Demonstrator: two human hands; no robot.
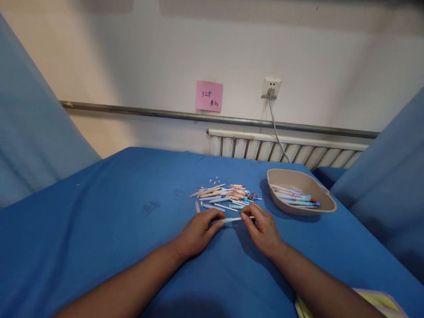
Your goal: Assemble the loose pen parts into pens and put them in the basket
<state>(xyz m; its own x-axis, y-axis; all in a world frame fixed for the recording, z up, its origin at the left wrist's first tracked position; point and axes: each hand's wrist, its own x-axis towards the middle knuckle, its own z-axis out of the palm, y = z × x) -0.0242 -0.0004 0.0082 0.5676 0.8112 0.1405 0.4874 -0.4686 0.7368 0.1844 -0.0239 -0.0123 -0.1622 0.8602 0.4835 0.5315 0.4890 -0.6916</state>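
Pale pen piece [228, 220] is between your two hands, in front of the scattered pen parts [212, 194] and above the blue cloth [115, 212]. Its long axis runs across you from left to right, nearly level, with the right end slightly farther from you. The thicker, light-coloured part lies toward your left; the thin white part points right. You cannot tell from this view whether these are one piece or two fitted together.

Your left hand [200, 229] has its thumb and fingers pinched on the thicker end, covering part of it. Your right hand [263, 227] has its fingertips closed around the thin end, and a short bit of white shows past them. The hands are apart, with the middle of the piece bare between them.

Most of the barrels and thin rods just beyond your hands also lie roughly crosswise, some slanting, while one loose barrel [197, 206] at the left edge points more toward you. A few tiny white tips [214, 180] lie behind them. To the right, the beige basin [274, 172] holds pens [294, 201], several with blue ends pointing right.
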